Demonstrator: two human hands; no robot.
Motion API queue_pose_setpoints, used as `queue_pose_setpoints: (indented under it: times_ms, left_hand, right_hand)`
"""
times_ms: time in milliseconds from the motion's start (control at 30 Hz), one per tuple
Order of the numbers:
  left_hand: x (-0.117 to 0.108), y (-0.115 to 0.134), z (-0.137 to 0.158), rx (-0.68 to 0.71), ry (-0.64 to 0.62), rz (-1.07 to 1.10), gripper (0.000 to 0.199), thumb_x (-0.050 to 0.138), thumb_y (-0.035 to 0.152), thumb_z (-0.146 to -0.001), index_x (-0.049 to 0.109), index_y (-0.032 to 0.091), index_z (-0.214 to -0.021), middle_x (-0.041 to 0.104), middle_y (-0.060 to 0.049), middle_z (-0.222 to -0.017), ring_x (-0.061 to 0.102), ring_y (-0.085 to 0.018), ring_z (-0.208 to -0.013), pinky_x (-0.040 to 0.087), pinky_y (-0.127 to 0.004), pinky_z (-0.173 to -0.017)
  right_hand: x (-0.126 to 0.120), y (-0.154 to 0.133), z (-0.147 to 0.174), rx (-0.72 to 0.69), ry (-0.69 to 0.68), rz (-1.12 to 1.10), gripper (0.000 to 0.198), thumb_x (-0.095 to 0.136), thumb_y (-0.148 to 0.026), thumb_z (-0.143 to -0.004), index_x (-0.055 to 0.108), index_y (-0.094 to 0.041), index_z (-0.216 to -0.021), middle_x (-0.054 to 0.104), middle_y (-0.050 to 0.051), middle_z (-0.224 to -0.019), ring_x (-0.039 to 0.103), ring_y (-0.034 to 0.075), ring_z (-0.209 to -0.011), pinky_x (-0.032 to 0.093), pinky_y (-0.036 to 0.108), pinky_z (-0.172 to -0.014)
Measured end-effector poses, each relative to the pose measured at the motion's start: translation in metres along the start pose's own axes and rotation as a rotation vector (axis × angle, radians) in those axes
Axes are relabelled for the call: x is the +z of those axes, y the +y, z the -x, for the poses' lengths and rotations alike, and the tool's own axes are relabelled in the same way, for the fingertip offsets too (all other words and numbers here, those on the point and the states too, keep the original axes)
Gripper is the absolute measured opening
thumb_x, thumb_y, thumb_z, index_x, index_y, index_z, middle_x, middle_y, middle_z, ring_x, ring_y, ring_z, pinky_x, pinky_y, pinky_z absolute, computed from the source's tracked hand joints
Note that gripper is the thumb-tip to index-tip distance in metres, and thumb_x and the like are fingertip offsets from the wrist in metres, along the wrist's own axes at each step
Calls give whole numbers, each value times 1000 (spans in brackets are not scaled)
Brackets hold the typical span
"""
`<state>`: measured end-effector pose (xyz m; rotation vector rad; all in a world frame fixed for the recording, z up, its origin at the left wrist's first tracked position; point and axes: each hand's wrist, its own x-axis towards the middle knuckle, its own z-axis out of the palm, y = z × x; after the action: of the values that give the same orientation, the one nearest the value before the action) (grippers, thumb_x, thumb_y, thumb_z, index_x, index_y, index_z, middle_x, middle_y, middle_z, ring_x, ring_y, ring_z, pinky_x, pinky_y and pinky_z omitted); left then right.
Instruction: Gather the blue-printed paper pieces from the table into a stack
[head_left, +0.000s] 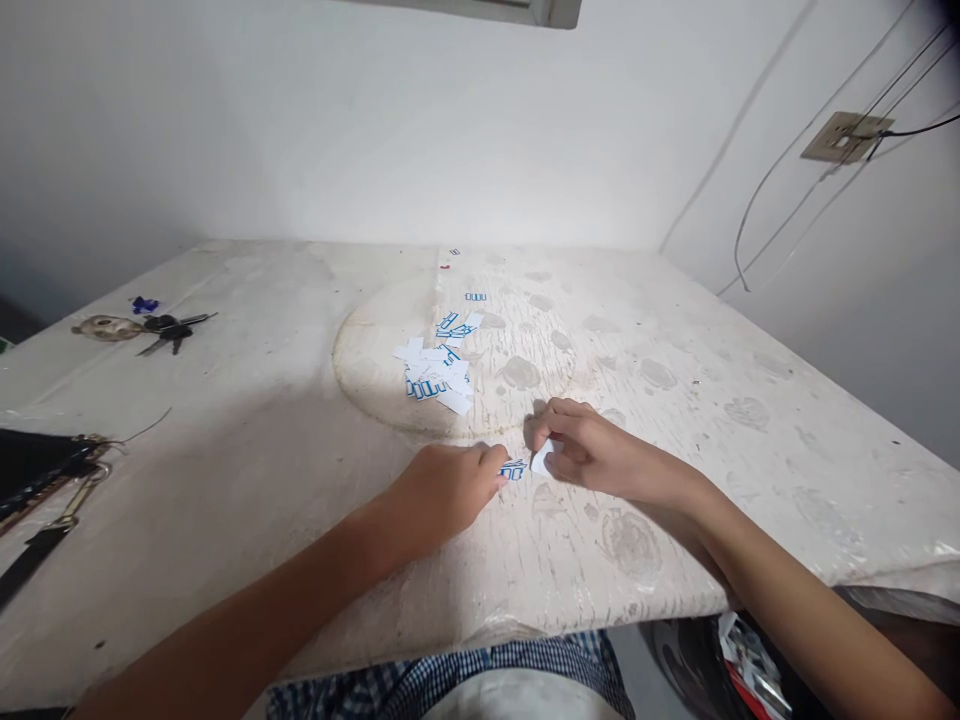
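Note:
Near the front middle of the table, my left hand point(455, 490) pinches a small paper piece with blue print point(514, 469) between thumb and fingers. Just to its right, my right hand point(581, 445) is closed on a plain white paper piece point(543, 457), its fingers curled over the top edge. The two pieces are close together, with a narrow gap between them. Beyond my hands lies a loose pile of white and blue-printed paper pieces point(442, 375), several overlapping. A separate blue-printed scrap point(475, 297) lies farther back.
The table point(712, 500) has a clear, patterned plastic cover and meets a white wall. Keys point(169, 328) with a fob lie at left, near a black pouch point(45, 470) with a strap clip. A bin point(739, 660) with wrappers stands below the front edge at right.

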<state>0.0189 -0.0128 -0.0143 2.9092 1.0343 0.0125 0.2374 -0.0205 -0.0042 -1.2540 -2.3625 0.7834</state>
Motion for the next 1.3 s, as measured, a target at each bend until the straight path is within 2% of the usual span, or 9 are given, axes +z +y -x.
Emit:
queue_pose_setpoints:
  times_ms: [167,300,433,567,667,767,900,1033,1300]
  left_hand:
    - [-4,2,0,-14,-17,20,14,40,25,-92,50,15,-89,61,-1,-73,57,-15,-59,29,-25,-47]
    - [-7,2,1,-38,-34,53,13,41,25,-92,50,16,-90,61,-1,-73,58,-16,-61,30,-26,-48]
    - [-8,0,2,-37,-42,98,14,39,26,-93,50,17,-94,63,-1,-78,59,-17,-65,32,-26,-51]
    - [-10,0,3,-50,-55,131,15,39,27,-93,49,17,-96,63,-1,-81,58,-16,-66,34,-26,-52]
    - [-12,0,4,-62,-71,138,13,40,26,-92,48,17,-95,62,-1,-79,57,-15,-63,33,-25,-52]
    - [-12,0,4,-56,-70,123,12,40,25,-92,48,17,-94,62,0,-77,56,-15,-62,32,-25,-51]
    - [-10,-1,5,-41,-46,128,14,38,26,-93,48,17,-95,61,-1,-78,57,-15,-63,32,-25,-52]
    - [-9,-1,5,-40,-36,153,13,38,24,-92,48,17,-95,61,0,-77,56,-15,-63,33,-25,-51]
    - [-7,-2,5,-24,0,152,12,38,24,-92,48,16,-90,58,0,-73,54,-13,-59,32,-25,-50]
  right_hand:
    - [-7,7,1,-59,122,-213,14,51,-9,-78,59,-20,-77,50,5,-95,52,16,-87,45,31,-72]
    - [-9,10,0,55,113,-342,12,52,-12,-79,61,-19,-77,58,2,-78,53,14,-70,44,29,-62]
    - [-10,7,-1,66,62,-438,13,53,-16,-80,65,-18,-84,62,5,-91,56,16,-79,46,30,-68]
    - [-6,8,-3,181,170,-477,8,56,-19,-79,63,-16,-82,61,4,-80,55,14,-69,44,28,-60]
    - [-3,12,-3,150,243,-597,28,59,-15,-76,58,-20,-104,58,1,-77,54,13,-67,43,27,-58]
    - [1,14,-3,128,187,-663,41,55,-14,-79,53,-24,-119,58,1,-79,53,12,-64,42,27,-55]
    - [2,13,-4,201,181,-600,19,52,-21,-82,64,-18,-97,62,5,-82,53,13,-63,42,29,-57]
    - [0,13,-6,196,263,-408,12,54,-22,-81,64,-16,-83,64,6,-81,57,16,-72,44,31,-65]
    - [-2,13,-3,150,164,-159,12,52,-19,-80,62,-19,-86,62,2,-81,51,14,-67,41,27,-58]
